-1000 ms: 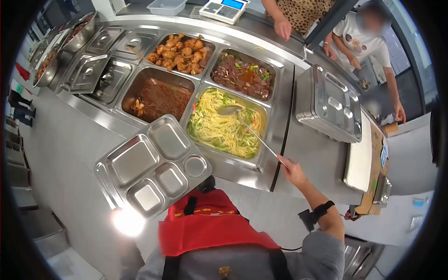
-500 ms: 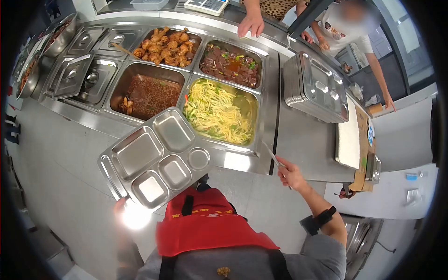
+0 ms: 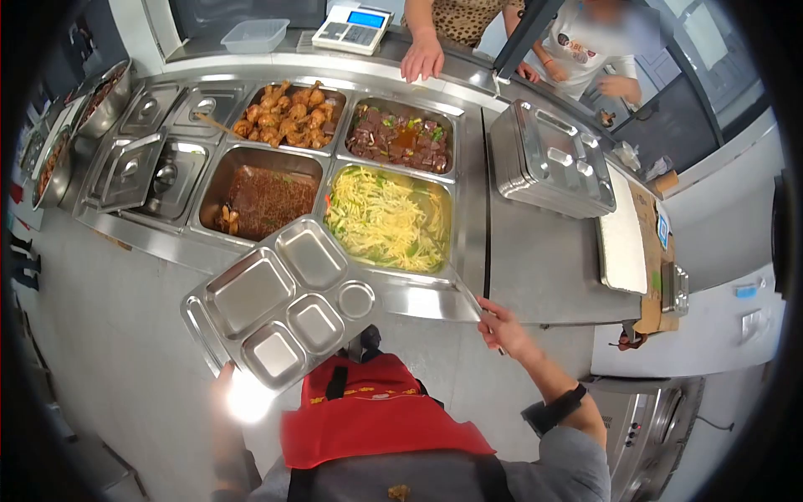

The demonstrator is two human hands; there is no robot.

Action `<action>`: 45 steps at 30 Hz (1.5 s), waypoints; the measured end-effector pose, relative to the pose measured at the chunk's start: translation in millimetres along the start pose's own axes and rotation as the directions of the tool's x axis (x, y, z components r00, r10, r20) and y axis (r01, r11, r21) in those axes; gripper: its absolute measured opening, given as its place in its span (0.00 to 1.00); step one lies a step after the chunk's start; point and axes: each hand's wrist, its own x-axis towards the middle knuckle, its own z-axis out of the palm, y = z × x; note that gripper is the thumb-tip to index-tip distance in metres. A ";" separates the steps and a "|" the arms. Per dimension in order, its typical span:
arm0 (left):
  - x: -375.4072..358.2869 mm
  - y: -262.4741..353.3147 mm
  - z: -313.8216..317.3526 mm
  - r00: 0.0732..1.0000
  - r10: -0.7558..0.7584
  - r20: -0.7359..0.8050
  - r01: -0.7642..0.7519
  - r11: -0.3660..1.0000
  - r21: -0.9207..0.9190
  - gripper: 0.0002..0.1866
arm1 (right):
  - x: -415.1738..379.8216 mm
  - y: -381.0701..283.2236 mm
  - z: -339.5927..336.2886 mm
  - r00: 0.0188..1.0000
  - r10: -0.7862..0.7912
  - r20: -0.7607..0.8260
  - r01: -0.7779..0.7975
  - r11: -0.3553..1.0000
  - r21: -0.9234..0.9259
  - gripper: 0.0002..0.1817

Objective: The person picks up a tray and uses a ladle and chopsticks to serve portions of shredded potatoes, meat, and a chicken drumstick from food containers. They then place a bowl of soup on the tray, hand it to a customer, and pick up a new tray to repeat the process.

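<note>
My left hand [image 3: 222,391], partly washed out by glare, grips the lower left edge of a steel compartment tray [image 3: 251,290]. The tray's compartments hold nothing. It tilts over the counter's front edge, overlapping the corner of a pan of brown sauce [image 3: 272,192]. My right hand [image 3: 503,333] is closed round the thin handle of a metal serving utensil [image 3: 468,296]. Its far end points at the right front corner of a pan of yellow-green shredded vegetables [image 3: 389,217]; I cannot make out its head.
Behind are pans of chicken drumsticks [image 3: 288,115] and dark red cubes [image 3: 397,138]. Lidded pans [image 3: 180,171] stand left, stacked trays [image 3: 556,159] right. A digital scale [image 3: 353,29] sits on the ledge. Another person's hand [image 3: 422,58] rests there; a second person [image 3: 585,42] stands beyond.
My right hand and the utensil have shifted a little left, toward the shredded vegetables. The second person's outstretched arm has drawn back and up. The tray stays in my left hand.
</note>
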 end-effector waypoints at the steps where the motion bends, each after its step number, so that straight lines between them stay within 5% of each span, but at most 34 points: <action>1: 1.6 -1.3 -1.1 1.000 0.021 0.018 -0.021 1.000 -0.020 0.16 | -2.4 3.9 0.4 0.995 -0.083 -0.057 0.073 0.985 -0.156 0.23; 2: 1.9 -4.3 -6.0 0.999 0.041 0.035 -0.039 0.999 -0.038 0.16 | 2.9 18.6 -9.4 0.920 -0.389 -0.048 0.296 0.770 -0.565 0.23; 5: -0.3 -0.1 0.1 0.994 0.095 0.047 -0.087 0.984 -0.157 0.15 | 1.1 28.7 -22.4 0.597 -0.792 0.131 0.446 0.191 -0.874 0.24; 8: -11.4 16.4 24.1 0.989 0.118 0.090 -0.099 0.975 -0.199 0.14 | -17.7 0.9 -21.7 0.741 -0.665 0.089 0.305 0.215 -0.928 0.24; 11: -45.2 52.0 99.9 0.978 0.088 0.190 -0.020 0.943 -0.334 0.13 | 12.4 -30.9 -33.7 0.616 -0.785 0.065 0.504 0.329 -0.799 0.23; 15: -0.8 35.5 138.3 0.963 0.247 -0.109 -0.266 0.931 -0.248 0.13 | 130.1 -80.8 -59.9 0.681 -0.730 0.060 0.526 0.431 -0.733 0.22; 18: 16.9 40.4 164.5 0.985 0.169 -0.034 -0.171 0.945 -0.278 0.12 | 182.3 -133.8 -50.9 0.941 -0.338 0.004 0.303 0.837 -0.455 0.23; 21: 25.7 35.4 172.5 0.979 0.195 -0.063 -0.205 0.946 -0.251 0.11 | 196.3 -178.1 -39.1 0.975 -0.067 0.214 0.099 0.985 -0.143 0.25; 26: 17.0 40.5 197.3 0.979 0.196 -0.058 -0.205 0.946 -0.250 0.13 | 205.4 -184.7 -35.5 0.932 0.063 0.357 -0.166 0.949 0.267 0.24; 32: 25.4 49.2 226.0 0.977 0.141 -0.162 -0.179 0.951 -0.252 0.14 | 183.5 -167.3 -62.4 0.961 -0.004 0.278 -0.101 0.925 0.366 0.20; 35: 50.0 47.5 228.8 0.985 0.144 -0.095 -0.162 0.963 -0.216 0.14 | 192.7 -167.4 -59.1 0.966 0.017 0.257 -0.096 0.951 0.295 0.23; 38: 66.0 47.9 225.5 0.988 0.151 -0.026 -0.154 0.970 -0.188 0.13 | 192.2 -170.9 -43.1 0.977 -0.019 0.214 0.017 1.000 0.012 0.24; 45: 82.5 64.6 211.9 0.993 0.118 0.014 -0.114 0.980 -0.160 0.15 | 195.2 -163.9 -21.6 0.947 0.043 0.319 -0.167 0.913 0.373 0.24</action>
